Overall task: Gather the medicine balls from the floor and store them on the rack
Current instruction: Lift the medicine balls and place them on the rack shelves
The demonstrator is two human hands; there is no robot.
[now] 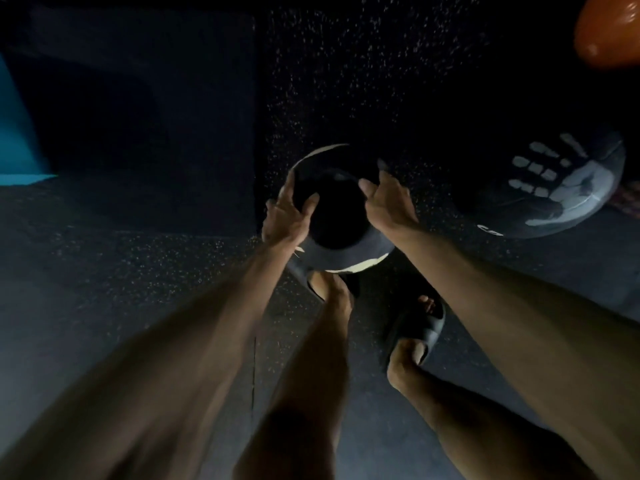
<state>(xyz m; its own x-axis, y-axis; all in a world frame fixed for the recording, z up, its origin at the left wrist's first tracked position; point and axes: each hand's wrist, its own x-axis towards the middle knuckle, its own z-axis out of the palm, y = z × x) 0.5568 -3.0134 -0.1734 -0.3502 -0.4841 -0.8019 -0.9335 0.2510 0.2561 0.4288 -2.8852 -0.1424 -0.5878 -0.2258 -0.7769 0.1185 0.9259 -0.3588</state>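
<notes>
A black medicine ball (pixel 337 216) with pale edge markings sits between my two hands, just above my feet. My left hand (pixel 287 216) grips its left side, thumb curled over the top. On the ball's right side my right hand (pixel 386 202) holds it with curled fingers. A larger dark medicine ball (pixel 554 188) with a pale handprint design lies on the floor to the right. An orange ball (pixel 609 32) shows at the top right corner. No rack is in view.
The floor is dark speckled rubber (pixel 346 81). A teal mat or panel (pixel 17 140) lies at the far left. My feet in dark slides (pixel 419 323) stand right under the held ball. The scene is dim.
</notes>
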